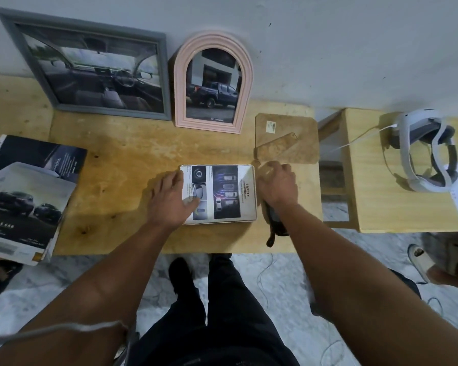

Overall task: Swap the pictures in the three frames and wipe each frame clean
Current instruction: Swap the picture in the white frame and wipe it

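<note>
Two hands work the small frame (218,194) near the table's (132,154) front edge: left hand (171,199) pressing flat to steady it, right hand (276,184) curled at its right side, apparently fitting the picture; backing board (286,138) waits behind.

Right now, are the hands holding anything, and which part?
The left hand lies flat on the left edge of the small frame, pressing it rather than gripping. The right hand curls at the frame's right edge; its grip cannot be told.
</note>
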